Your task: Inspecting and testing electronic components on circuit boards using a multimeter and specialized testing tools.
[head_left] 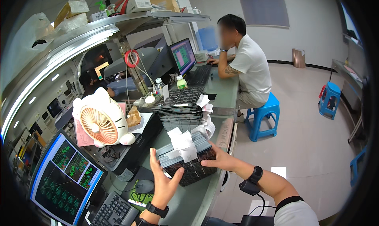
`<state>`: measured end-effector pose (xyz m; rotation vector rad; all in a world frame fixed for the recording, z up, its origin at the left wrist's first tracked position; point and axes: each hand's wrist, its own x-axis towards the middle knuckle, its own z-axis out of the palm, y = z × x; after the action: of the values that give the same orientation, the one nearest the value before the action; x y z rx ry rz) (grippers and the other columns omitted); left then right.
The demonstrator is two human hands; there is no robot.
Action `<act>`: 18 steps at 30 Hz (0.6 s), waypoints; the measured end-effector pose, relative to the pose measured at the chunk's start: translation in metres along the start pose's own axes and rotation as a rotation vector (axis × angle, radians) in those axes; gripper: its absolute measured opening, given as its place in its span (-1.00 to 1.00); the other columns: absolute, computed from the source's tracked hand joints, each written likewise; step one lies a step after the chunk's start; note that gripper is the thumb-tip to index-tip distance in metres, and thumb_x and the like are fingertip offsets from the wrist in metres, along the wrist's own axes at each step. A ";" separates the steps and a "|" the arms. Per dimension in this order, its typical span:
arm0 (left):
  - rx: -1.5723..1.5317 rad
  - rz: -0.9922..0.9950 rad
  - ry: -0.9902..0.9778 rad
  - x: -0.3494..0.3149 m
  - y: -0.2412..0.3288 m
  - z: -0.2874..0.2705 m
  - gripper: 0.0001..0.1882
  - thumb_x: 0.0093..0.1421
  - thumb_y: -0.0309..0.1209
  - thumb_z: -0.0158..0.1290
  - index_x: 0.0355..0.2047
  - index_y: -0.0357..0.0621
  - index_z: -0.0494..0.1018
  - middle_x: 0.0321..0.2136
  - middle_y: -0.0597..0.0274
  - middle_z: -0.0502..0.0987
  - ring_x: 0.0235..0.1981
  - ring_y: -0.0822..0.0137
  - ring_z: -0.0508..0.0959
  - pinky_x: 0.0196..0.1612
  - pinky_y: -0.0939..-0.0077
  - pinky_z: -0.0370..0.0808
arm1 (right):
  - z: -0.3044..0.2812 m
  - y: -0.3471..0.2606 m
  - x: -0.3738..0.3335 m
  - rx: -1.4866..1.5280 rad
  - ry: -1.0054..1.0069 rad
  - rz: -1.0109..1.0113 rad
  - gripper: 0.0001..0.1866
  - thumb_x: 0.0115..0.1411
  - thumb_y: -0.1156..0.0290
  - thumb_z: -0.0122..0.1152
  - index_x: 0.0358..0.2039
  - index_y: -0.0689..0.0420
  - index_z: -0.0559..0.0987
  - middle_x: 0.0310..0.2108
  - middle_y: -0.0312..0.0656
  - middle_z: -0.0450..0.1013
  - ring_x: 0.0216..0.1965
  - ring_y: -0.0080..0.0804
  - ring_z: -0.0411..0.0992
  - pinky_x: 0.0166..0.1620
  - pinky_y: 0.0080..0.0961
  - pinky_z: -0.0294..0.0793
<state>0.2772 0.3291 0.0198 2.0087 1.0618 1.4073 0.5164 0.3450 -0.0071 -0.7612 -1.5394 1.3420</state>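
A stack of dark, thin circuit boards point(196, 174) with pale edges is tilted over the desk's front part, between my two hands. White paper slips point(183, 146) hang over its top and front. My left hand point(164, 183) cups the stack's left corner, thumb at the front and fingers along the side. At the right end my right hand point(221, 158) grips it, thumb on the front face and the other fingers partly hidden behind. Just beyond stands a taller pile of similar boards point(179, 109), with more paper slips at its right edge. Whether the held stack touches the desk is hidden.
Left are a cat-shaped fan point(100, 117) on a black printer point(136, 147), a monitor point(65, 182), a keyboard point(112, 210) and a mouse point(144, 186). A metal shelf point(158, 16) overhangs the desk. A person point(252, 64) sits on a blue stool point(263, 117) beyond.
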 end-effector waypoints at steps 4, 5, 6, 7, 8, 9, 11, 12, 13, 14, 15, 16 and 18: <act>0.252 0.054 -0.045 0.005 0.017 -0.014 -0.09 -0.01 -0.41 0.28 0.28 -0.09 -0.01 0.23 0.01 0.05 0.22 0.13 0.18 0.19 0.22 0.23 | -0.007 -0.008 -0.006 -0.066 0.117 -0.090 0.18 0.05 0.23 0.41 0.36 0.19 -0.32 0.33 0.07 -0.04 0.37 -0.15 -0.07 0.36 -0.29 -0.15; 0.276 0.032 -0.067 0.005 0.019 -0.015 -0.14 -0.03 -0.38 0.29 0.24 -0.10 0.08 0.22 0.00 0.06 0.22 0.11 0.19 0.18 0.22 0.24 | -0.012 -0.013 -0.007 -0.074 0.119 -0.093 0.18 0.05 0.23 0.41 0.36 0.19 -0.32 0.33 0.07 -0.04 0.37 -0.15 -0.07 0.36 -0.29 -0.15; 0.247 0.029 -0.053 0.005 0.019 -0.015 -0.19 -0.05 -0.35 0.30 0.19 -0.12 0.15 0.22 -0.05 0.07 0.21 0.05 0.20 0.17 0.21 0.24 | -0.017 -0.018 -0.008 -0.229 0.171 -0.213 0.18 0.05 0.22 0.40 0.36 0.17 -0.33 0.34 0.08 -0.07 0.38 -0.14 -0.10 0.36 -0.27 -0.16; 0.240 0.033 -0.049 0.005 0.018 -0.015 -0.19 -0.05 -0.35 0.30 0.19 -0.12 0.15 0.22 -0.05 0.07 0.21 0.05 0.20 0.17 0.21 0.24 | -0.020 -0.025 -0.008 -0.384 0.219 -0.334 0.18 0.06 0.20 0.39 0.36 0.15 -0.34 0.35 0.09 -0.10 0.39 -0.13 -0.13 0.36 -0.25 -0.17; 0.296 0.074 -0.046 0.004 0.016 -0.015 -0.18 -0.05 -0.35 0.30 0.19 -0.12 0.14 0.21 -0.06 0.07 0.21 0.04 0.20 0.18 0.20 0.24 | -0.018 -0.032 -0.009 -0.454 0.276 -0.458 0.05 0.10 0.06 0.32 0.38 0.10 -0.16 0.35 -0.01 -0.03 0.38 -0.14 -0.10 0.36 -0.15 -0.17; 0.353 0.114 -0.043 0.005 0.015 -0.016 -0.18 -0.05 -0.36 0.30 0.20 -0.12 0.14 0.21 -0.08 0.07 0.21 0.02 0.20 0.19 0.19 0.23 | -0.018 -0.043 -0.009 -0.462 0.274 -0.459 0.05 0.10 0.06 0.32 0.38 0.10 -0.16 0.35 -0.01 -0.03 0.38 -0.14 -0.10 0.36 -0.15 -0.17; 0.319 0.081 -0.047 0.006 0.016 -0.017 -0.18 -0.05 -0.37 0.29 0.20 -0.13 0.13 0.20 -0.11 0.07 0.20 -0.03 0.21 0.20 0.18 0.23 | -0.015 -0.064 -0.008 -1.197 0.206 -0.579 -0.12 0.12 -0.06 0.21 0.33 0.08 0.11 0.30 -0.14 0.12 0.36 -0.18 -0.03 0.35 -0.08 -0.15; 0.368 0.124 -0.034 0.007 0.016 -0.017 -0.18 -0.04 -0.35 0.30 0.19 -0.14 0.12 0.20 -0.14 0.06 0.16 -0.07 0.26 0.14 0.18 0.31 | -0.011 -0.067 -0.005 -1.240 0.229 -0.624 -0.31 0.15 -0.11 0.13 0.19 0.04 0.36 0.19 -0.27 0.29 0.29 -0.28 0.10 0.33 -0.01 -0.13; 0.415 0.170 -0.021 0.009 0.016 -0.017 -0.18 -0.03 -0.33 0.30 0.19 -0.14 0.12 0.20 -0.16 0.05 0.13 -0.12 0.31 0.08 0.17 0.39 | -0.012 -0.068 -0.005 -1.241 0.226 -0.621 -0.31 0.15 -0.11 0.13 0.19 0.04 0.36 0.19 -0.27 0.29 0.29 -0.28 0.10 0.33 -0.01 -0.13; 0.395 0.177 -0.022 0.009 0.012 -0.017 -0.19 -0.03 -0.33 0.30 0.18 -0.13 0.12 0.20 -0.16 0.06 0.11 -0.13 0.32 0.05 0.17 0.42 | -0.012 -0.069 -0.004 -1.313 0.211 -0.622 -0.37 0.16 -0.09 0.12 0.14 0.01 0.41 0.15 -0.31 0.34 0.27 -0.32 0.15 0.33 0.00 -0.13; 0.394 0.173 -0.022 0.009 0.010 -0.016 -0.19 -0.03 -0.33 0.30 0.18 -0.13 0.12 0.20 -0.16 0.06 0.11 -0.13 0.32 0.05 0.17 0.42 | -0.012 -0.069 -0.003 -1.383 0.195 -0.623 -0.43 0.17 -0.08 0.12 0.09 -0.01 0.46 0.11 -0.35 0.38 0.24 -0.36 0.19 0.33 0.02 -0.13; 0.364 0.156 -0.023 0.009 0.009 -0.015 -0.19 -0.04 -0.36 0.31 0.18 -0.13 0.13 0.20 -0.14 0.08 0.13 -0.09 0.31 0.09 0.19 0.38 | -0.012 -0.067 -0.001 -1.359 0.235 -0.653 -0.51 0.17 -0.05 0.13 0.01 -0.04 0.51 0.06 -0.40 0.42 0.20 -0.41 0.24 0.32 0.05 -0.12; 0.337 0.136 -0.022 0.008 0.007 -0.015 -0.19 -0.05 -0.39 0.31 0.17 -0.13 0.13 0.20 -0.11 0.09 0.15 -0.06 0.29 0.12 0.21 0.35 | -0.012 -0.069 -0.002 -1.385 0.232 -0.654 -0.52 0.16 -0.04 0.15 0.00 -0.05 0.51 0.06 -0.40 0.42 0.20 -0.41 0.25 0.32 0.05 -0.12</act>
<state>0.2674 0.3305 0.0351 2.3684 1.2413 1.3398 0.5362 0.3335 0.0586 -0.9852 -2.1404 -0.4386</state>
